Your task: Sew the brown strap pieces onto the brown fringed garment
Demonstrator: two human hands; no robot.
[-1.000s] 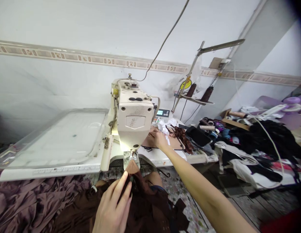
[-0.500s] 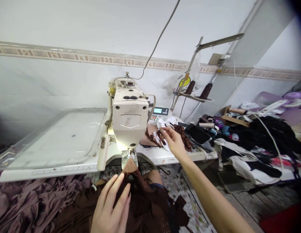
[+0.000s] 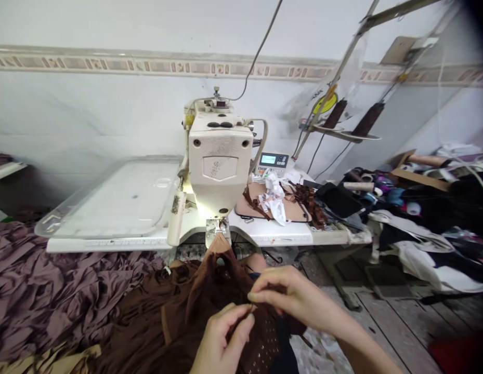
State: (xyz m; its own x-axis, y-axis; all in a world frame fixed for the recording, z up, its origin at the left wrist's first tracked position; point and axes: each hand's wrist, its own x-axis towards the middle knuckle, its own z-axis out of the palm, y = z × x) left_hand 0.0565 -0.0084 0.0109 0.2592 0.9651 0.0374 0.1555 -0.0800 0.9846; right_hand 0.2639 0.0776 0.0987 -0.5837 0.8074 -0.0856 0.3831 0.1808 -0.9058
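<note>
A cream sewing machine (image 3: 220, 161) stands on a white table (image 3: 264, 236). A dark brown garment (image 3: 194, 306) hangs from under its presser foot (image 3: 217, 228) down onto my lap. My left hand (image 3: 221, 340) and my right hand (image 3: 291, 298) meet low in the middle, both pinching the brown fabric between thumb and fingers, fingertips almost touching. What lies between the fingertips is too small to tell.
A clear plastic tray (image 3: 116, 197) lies left of the machine. White labels (image 3: 274, 200) and brown trims (image 3: 307, 200) sit on a board to its right. Thread cones (image 3: 368, 119) stand on a rack. Mauve fabric (image 3: 42, 291) is heaped at left; clothes and clutter at right.
My right hand has drawn back from the labels on the table down to the brown garment. My left hand has shifted from the presser foot toward it. The view has tilted down.
</note>
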